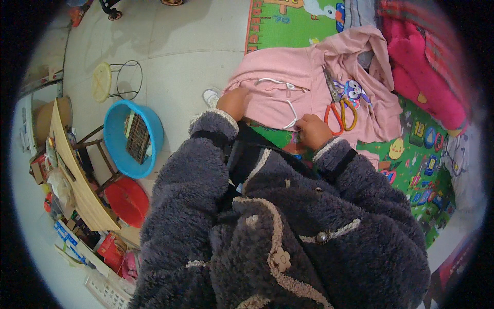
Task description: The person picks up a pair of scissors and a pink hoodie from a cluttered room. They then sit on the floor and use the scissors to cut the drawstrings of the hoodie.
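A pink hoodie (288,64) lies spread out in front of me, with white drawstrings (292,109) and a purple cartoon print (354,90). My left hand (234,104) is closed on its left edge; the fingertips are partly hidden. At the near edge, my right hand (314,131) pinches the cloth beside the tip of one drawstring. Whether the string itself is also between those fingers, I cannot tell. Scissors (339,105) with one red and one yellow handle loop rest on the hoodie, just right of my right hand, blades pointing away from me.
The hoodie lies over a green printed mat (427,149). Bright pink cloth (422,77) is heaped at the right. On the left are a blue basin (109,131) holding a dark rack-like object, a red basin (128,201), a stool (102,82) and a wooden table (77,180).
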`<act>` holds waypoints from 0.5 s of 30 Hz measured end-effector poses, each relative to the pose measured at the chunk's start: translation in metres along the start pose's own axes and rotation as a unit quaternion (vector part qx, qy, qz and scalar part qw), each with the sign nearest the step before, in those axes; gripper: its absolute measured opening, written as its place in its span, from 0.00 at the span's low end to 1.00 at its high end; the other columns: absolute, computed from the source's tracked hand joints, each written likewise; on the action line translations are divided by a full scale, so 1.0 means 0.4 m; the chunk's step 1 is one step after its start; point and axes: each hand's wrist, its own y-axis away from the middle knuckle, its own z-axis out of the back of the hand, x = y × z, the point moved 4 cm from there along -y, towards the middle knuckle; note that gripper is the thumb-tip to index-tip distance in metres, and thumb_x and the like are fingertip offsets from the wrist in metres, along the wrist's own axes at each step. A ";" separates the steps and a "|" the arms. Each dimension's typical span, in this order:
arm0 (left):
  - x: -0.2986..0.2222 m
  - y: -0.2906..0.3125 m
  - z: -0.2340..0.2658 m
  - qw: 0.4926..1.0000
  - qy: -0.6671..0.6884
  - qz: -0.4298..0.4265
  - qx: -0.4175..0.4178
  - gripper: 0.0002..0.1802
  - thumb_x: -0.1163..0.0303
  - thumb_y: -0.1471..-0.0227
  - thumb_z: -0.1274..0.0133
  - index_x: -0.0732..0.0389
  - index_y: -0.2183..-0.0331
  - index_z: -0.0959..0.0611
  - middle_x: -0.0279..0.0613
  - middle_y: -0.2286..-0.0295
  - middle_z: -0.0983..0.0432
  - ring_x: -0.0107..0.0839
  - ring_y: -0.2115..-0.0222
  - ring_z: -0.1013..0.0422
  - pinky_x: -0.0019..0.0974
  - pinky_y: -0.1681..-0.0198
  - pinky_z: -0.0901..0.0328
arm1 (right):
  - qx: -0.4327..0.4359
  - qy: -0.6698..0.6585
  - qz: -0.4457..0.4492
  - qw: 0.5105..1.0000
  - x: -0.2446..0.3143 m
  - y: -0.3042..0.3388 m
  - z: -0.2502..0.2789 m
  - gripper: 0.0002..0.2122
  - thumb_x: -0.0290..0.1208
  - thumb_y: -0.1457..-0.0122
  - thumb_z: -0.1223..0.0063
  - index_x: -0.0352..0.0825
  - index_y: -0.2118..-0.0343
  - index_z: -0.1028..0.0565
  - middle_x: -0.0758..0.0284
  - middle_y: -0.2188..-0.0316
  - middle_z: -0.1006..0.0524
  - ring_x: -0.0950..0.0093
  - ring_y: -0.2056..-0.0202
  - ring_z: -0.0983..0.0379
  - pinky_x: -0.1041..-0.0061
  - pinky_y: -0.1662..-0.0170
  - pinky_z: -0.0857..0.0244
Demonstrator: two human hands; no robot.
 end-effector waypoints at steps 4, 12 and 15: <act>0.007 0.001 0.023 0.999 -0.012 0.028 -0.025 0.11 0.66 0.52 0.53 0.62 0.70 0.22 0.51 0.71 0.27 0.49 0.67 0.31 0.47 0.63 0.37 | 0.070 -0.016 -0.009 0.997 -0.009 -0.009 0.002 0.07 0.28 0.53 0.53 0.38 0.71 0.24 0.60 0.71 0.29 0.60 0.66 0.30 0.64 0.64 0.34; 0.033 -0.041 0.088 0.990 0.024 0.050 -0.128 0.11 0.66 0.54 0.47 0.64 0.71 0.22 0.49 0.72 0.27 0.47 0.69 0.31 0.43 0.63 0.37 | -0.084 -0.175 -0.042 0.980 -0.039 -0.092 0.159 0.09 0.30 0.50 0.49 0.32 0.67 0.25 0.57 0.69 0.26 0.60 0.66 0.29 0.68 0.62 0.35; 0.056 -0.048 0.085 0.992 -0.011 0.067 -0.105 0.13 0.64 0.55 0.45 0.63 0.69 0.22 0.49 0.69 0.27 0.47 0.66 0.32 0.43 0.61 0.37 | -0.126 -0.181 -0.091 0.971 -0.060 -0.162 0.184 0.10 0.30 0.50 0.48 0.30 0.66 0.26 0.56 0.69 0.26 0.60 0.67 0.29 0.69 0.63 0.35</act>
